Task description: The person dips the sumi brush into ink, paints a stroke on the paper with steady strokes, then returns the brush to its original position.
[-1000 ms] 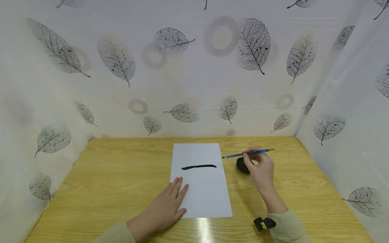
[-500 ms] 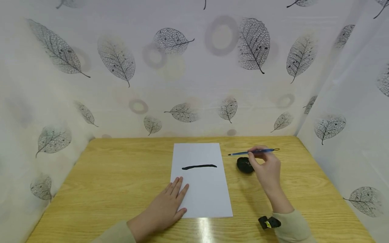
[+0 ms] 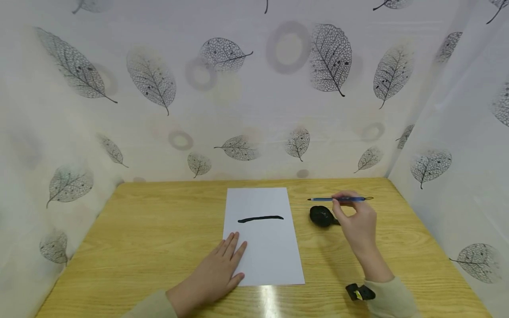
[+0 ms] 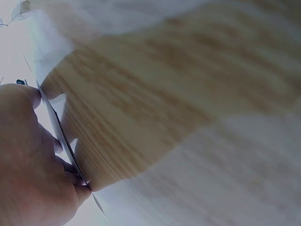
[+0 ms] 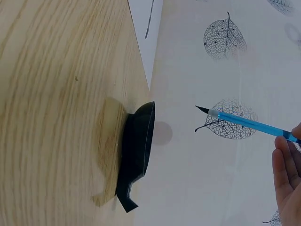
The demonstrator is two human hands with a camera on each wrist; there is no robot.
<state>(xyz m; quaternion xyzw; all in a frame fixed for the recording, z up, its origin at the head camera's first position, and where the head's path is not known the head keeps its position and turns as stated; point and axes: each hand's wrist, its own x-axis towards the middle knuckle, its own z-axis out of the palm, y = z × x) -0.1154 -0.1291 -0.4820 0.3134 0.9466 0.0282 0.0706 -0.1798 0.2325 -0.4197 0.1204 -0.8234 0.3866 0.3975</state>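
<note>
A white sheet of paper (image 3: pixel 270 251) lies on the table with one thick black stroke (image 3: pixel 260 218) across its upper half. My left hand (image 3: pixel 216 269) rests flat on the lower left of the sheet, fingers straight. To the right, my right hand (image 3: pixel 358 221) pinches a blue ink brush (image 3: pixel 322 199) between thumb and fingers. The brush is nearly level, its black tip pointing left, raised over the table. Below it sits a small black ink dish (image 3: pixel 320 216) with a short handle; in the right wrist view the dish (image 5: pixel 136 141) stands apart from the brush.
The wooden table (image 3: pixel 151 229) meets a leaf-patterned curtain (image 3: pixel 254 101) along its back and sides. A black strap device (image 3: pixel 359 292) sits at the right sleeve.
My right hand has moved right with the brush, away from the sheet, and the brush has turned more level. More of the ink dish and its handle now shows. The left hand stays put.
</note>
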